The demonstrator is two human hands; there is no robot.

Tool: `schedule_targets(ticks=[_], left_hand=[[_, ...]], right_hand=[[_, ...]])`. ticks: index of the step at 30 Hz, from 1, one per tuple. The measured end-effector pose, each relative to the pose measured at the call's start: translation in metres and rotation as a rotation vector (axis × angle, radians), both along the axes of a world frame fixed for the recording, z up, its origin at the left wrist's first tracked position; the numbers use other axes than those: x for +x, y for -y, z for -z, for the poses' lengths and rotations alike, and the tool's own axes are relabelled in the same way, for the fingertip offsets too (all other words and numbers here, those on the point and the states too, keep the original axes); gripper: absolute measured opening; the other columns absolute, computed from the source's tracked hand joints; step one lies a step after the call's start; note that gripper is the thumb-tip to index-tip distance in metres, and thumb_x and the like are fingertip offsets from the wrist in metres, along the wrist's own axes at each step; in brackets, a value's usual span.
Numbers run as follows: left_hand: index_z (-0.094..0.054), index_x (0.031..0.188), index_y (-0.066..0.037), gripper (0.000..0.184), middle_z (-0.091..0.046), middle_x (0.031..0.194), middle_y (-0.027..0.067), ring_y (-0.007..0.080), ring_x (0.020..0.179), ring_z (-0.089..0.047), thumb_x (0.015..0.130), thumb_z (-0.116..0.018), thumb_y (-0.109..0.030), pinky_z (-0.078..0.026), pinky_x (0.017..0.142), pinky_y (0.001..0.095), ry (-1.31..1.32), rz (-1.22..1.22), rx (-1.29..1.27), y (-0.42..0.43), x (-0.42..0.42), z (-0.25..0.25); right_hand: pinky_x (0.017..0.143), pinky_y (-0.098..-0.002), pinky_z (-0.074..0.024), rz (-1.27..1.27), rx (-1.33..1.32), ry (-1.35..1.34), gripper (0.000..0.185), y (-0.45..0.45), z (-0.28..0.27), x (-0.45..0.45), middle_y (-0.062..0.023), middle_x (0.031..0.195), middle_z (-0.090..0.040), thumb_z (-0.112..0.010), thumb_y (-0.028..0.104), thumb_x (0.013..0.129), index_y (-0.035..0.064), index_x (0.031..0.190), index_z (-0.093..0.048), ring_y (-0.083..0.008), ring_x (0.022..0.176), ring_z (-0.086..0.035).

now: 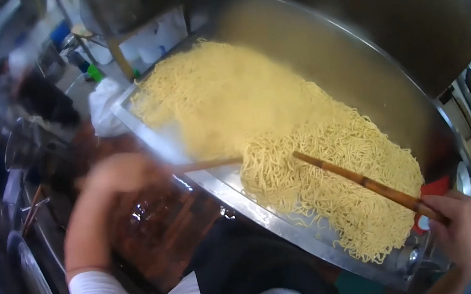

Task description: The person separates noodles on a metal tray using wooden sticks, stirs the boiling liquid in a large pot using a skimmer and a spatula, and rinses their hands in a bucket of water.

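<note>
A large heap of pale yellow noodles point(331, 152) lies on a metal tray point(237, 203), with steam blurring its upper part. At the left, my left hand point(123, 173), smeared by motion, is closed around the end of a stick point(208, 164) whose far end reaches the noodles' near edge. My right hand point(456, 222), at the lower right, grips a long brown wooden stick point(365, 182). That stick slants up and left over the noodles, its tip above the middle of the heap.
A white bag point(104, 108) hangs by the tray's left corner. Another person point(41, 92) stands at the upper left. A big round metal wall point(360, 5) rises behind the tray. Wet reddish floor point(157, 228) shows below left, and a red object point(435, 187) sits near my right hand.
</note>
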State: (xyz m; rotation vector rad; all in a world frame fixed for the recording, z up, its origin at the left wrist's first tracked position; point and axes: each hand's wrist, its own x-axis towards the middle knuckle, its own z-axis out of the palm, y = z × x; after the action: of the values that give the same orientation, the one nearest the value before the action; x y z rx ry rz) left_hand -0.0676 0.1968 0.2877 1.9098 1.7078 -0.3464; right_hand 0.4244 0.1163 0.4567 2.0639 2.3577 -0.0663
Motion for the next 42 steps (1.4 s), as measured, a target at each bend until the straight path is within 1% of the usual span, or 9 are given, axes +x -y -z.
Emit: schedule_targets(ticks=[5, 9, 16, 19, 21, 24, 30, 35, 42], left_hand=[[-0.067, 0.102, -0.004, 0.024, -0.064, 0.073, 0.0064, 0.0148, 0.070, -0.061, 0.083, -0.059, -0.017, -0.049, 0.068, 0.0334, 0.055, -0.476, 0.190, -0.006, -0.102, -0.049], [-0.065, 0.109, -0.005, 0.033, -0.069, 0.088, 0.0112, 0.0228, 0.080, -0.063, 0.085, -0.060, -0.028, -0.050, 0.074, 0.0382, -0.008, -0.137, 0.081, -0.102, -0.117, 0.085], [-0.061, 0.101, -0.001, 0.026, -0.061, 0.072, 0.0110, 0.0232, 0.069, -0.060, 0.089, -0.058, -0.024, -0.047, 0.065, 0.0368, 0.457, -0.183, 0.392, -0.163, -0.036, 0.118], [-0.064, 0.105, 0.000, 0.032, -0.065, 0.099, 0.0219, 0.0337, 0.093, -0.063, 0.089, -0.056, -0.027, -0.047, 0.082, 0.0439, 0.237, -0.102, 0.265, -0.157, -0.084, 0.134], [-0.064, 0.102, 0.002, 0.030, -0.066, 0.090, 0.0120, 0.0210, 0.085, -0.060, 0.089, -0.059, -0.024, -0.047, 0.078, 0.0384, 0.310, -0.128, 0.093, -0.141, -0.133, 0.117], [-0.062, 0.092, -0.003, 0.015, -0.053, 0.062, -0.0013, 0.0049, 0.050, -0.048, 0.085, -0.060, -0.016, -0.037, 0.044, 0.0221, 0.487, -0.394, -0.139, -0.087, -0.174, 0.051], [-0.056, 0.117, 0.004, 0.034, -0.060, 0.087, 0.0058, 0.0111, 0.075, -0.056, 0.086, -0.050, -0.008, -0.047, 0.065, 0.0270, 0.186, -0.456, 0.339, -0.025, -0.243, 0.020], [-0.057, 0.115, 0.004, 0.031, -0.059, 0.086, 0.0025, 0.0121, 0.076, -0.055, 0.089, -0.053, -0.012, -0.046, 0.067, 0.0282, 0.500, -0.313, 0.475, -0.058, -0.085, -0.010], [-0.066, 0.104, -0.005, 0.026, -0.064, 0.079, 0.0088, 0.0174, 0.067, -0.059, 0.089, -0.057, -0.024, -0.047, 0.064, 0.0350, 0.054, 0.167, 0.177, -0.088, 0.206, -0.026]], right_hand=[[0.061, -0.0382, -0.0469, -0.050, -0.016, -0.071, 0.042, -0.016, -0.003, -0.046, -0.0140, 0.074, -0.060, -0.069, -0.003, 0.059, 0.0085, 0.099, -0.070, -0.0314, 0.068, -0.061], [0.067, -0.0428, -0.0505, -0.198, -0.176, 0.204, 0.040, -0.083, 0.088, -0.119, -0.0155, 0.082, -0.060, -0.056, 0.009, 0.078, 0.0255, 0.114, -0.066, -0.0343, 0.074, -0.062], [0.066, -0.0461, -0.0534, -0.165, -0.110, -0.149, 0.032, -0.210, 0.262, -0.272, -0.0196, 0.091, -0.064, -0.042, 0.013, 0.091, 0.0079, 0.120, -0.056, -0.0341, 0.081, -0.066], [0.068, -0.0457, -0.0531, -0.100, -0.284, -0.163, 0.034, -0.177, 0.249, -0.251, -0.0190, 0.093, -0.065, -0.040, 0.016, 0.093, 0.0089, 0.122, -0.055, -0.0345, 0.083, -0.066], [0.072, -0.0404, -0.0528, -0.062, -0.226, -0.298, 0.034, -0.150, 0.268, -0.196, -0.0170, 0.095, -0.067, -0.049, 0.020, 0.092, 0.0106, 0.123, -0.058, -0.0300, 0.084, -0.067], [0.074, -0.0307, -0.0509, 0.111, -0.397, -0.715, 0.037, -0.090, 0.207, -0.076, -0.0139, 0.093, -0.069, -0.070, 0.021, 0.082, 0.0100, 0.118, -0.064, -0.0185, 0.080, -0.066], [0.077, -0.0362, -0.0514, 0.576, -0.292, -0.081, 0.036, 0.002, 0.077, 0.041, -0.0149, 0.095, -0.069, -0.064, 0.010, 0.078, 0.0117, 0.114, -0.066, -0.0267, 0.084, -0.067], [0.080, -0.0456, -0.0496, 0.489, -0.032, -0.078, 0.036, -0.080, 0.213, 0.062, -0.0158, 0.102, -0.067, -0.044, 0.013, 0.087, 0.0172, 0.118, -0.063, -0.0357, 0.091, -0.064], [0.077, -0.0318, -0.0514, 0.356, -0.175, -0.630, 0.042, 0.083, 0.200, 0.203, -0.0169, 0.100, -0.068, -0.069, 0.012, 0.078, 0.0079, 0.120, -0.062, -0.0218, 0.087, -0.067]])
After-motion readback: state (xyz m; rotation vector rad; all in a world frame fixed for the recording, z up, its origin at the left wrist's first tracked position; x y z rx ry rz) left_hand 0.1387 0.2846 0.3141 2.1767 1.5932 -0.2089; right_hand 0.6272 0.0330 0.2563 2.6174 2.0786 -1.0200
